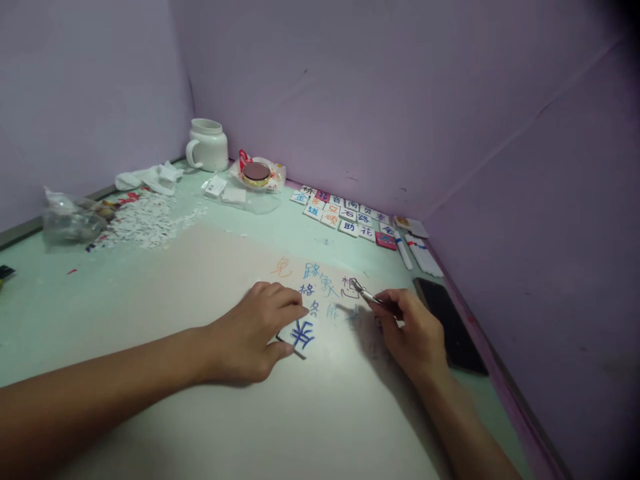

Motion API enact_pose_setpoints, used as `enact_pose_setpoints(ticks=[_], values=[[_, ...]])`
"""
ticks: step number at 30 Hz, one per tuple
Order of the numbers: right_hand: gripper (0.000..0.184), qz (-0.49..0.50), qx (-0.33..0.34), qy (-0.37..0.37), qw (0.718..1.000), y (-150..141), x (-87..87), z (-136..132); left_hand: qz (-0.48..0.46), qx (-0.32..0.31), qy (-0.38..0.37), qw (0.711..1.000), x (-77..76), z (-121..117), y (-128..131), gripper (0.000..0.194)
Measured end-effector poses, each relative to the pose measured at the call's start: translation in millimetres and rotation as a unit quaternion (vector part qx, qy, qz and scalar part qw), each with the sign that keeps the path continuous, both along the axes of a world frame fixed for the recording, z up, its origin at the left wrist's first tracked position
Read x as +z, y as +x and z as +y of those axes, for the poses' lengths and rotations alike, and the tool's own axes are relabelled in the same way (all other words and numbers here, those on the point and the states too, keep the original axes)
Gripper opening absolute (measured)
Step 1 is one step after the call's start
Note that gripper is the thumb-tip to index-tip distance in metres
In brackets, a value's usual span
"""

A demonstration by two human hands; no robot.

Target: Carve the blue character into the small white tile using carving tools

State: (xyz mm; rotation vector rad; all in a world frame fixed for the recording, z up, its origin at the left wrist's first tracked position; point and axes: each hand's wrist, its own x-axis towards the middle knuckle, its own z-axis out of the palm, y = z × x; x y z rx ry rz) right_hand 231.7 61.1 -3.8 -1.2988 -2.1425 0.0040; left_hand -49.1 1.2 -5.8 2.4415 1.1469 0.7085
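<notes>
My left hand steadies a small white tile marked with a bold blue character; the thumb presses its near edge and the index finger lies by its far side. The tile's left part is hidden under the hand. In my right hand a slim pen-like craft knife with a silvery front is gripped between thumb and fingers. Its tip points at a dark handwritten character. Several other coloured characters are written on the pale sheet under both hands.
Rows of small character tiles lie by the back wall, beside white markers. A black phone rests right of my right hand. Farther left are white scraps, a plastic bag, a white jug and a round tin.
</notes>
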Motion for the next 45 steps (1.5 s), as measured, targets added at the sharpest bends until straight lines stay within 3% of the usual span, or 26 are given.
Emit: enact_pose_setpoints(ticks=[5, 9, 11, 15, 17, 21, 24, 28, 31, 34, 40, 42, 45], values=[[0.001, 0.092, 0.047, -0.042, 0.994, -12, 5.6, -19, -0.004, -0.003, 0.002, 1.000, -0.1, 0, 0, 0.036], [0.009, 0.220, 0.138, -0.154, 0.953, -22, 14.0, -34, -0.006, -0.007, 0.005, 1.000, -1.0, 2, 0, 0.037], [0.015, 0.307, 0.178, -0.247, 0.902, -26, 19.8, -41, -0.008, -0.011, 0.004, 1.000, -0.5, 2, 0, 0.039], [0.015, 0.478, 0.228, -0.400, 0.748, -30, 27.5, -51, -0.002, -0.010, -0.013, 1.000, 4.9, 2, 0, 0.038], [0.022, 0.512, 0.233, -0.418, 0.713, -31, 27.1, -53, 0.007, -0.011, -0.028, 1.000, 8.2, 2, 1, 0.037], [0.023, 0.513, 0.223, -0.398, 0.727, -33, 23.0, -52, 0.009, -0.012, -0.038, 0.999, 10.3, 2, 1, 0.038], [0.044, 0.479, 0.208, -0.424, 0.740, -38, 22.3, -52, 0.002, -0.011, -0.044, 0.999, 10.0, 2, 0, 0.039], [0.050, 0.461, 0.203, -0.459, 0.732, -46, 17.9, -54, 0.000, -0.030, -0.055, 0.998, 11.2, 4, -1, 0.038], [0.042, 0.482, 0.189, -0.467, 0.716, -47, 9.2, -53, -0.006, -0.047, -0.055, 0.997, 8.8, 7, -2, 0.038], [0.028, 0.462, 0.177, -0.475, 0.728, -45, 1.7, -52, -0.027, -0.045, -0.027, 0.998, 1.9, 8, -2, 0.039], [0.019, 0.468, 0.128, -0.470, 0.737, -44, -3.8, -52, -0.031, -0.042, -0.008, 0.999, -4.4, 9, -1, 0.038], [0.019, 0.463, 0.123, -0.455, 0.751, -45, -3.8, -52, -0.027, -0.040, -0.015, 0.999, -1.3, 9, 0, 0.038], [0.018, 0.423, 0.101, -0.413, 0.800, -46, -1.5, -55, -0.014, -0.038, -0.040, 0.998, 6.5, 9, 0, 0.038]])
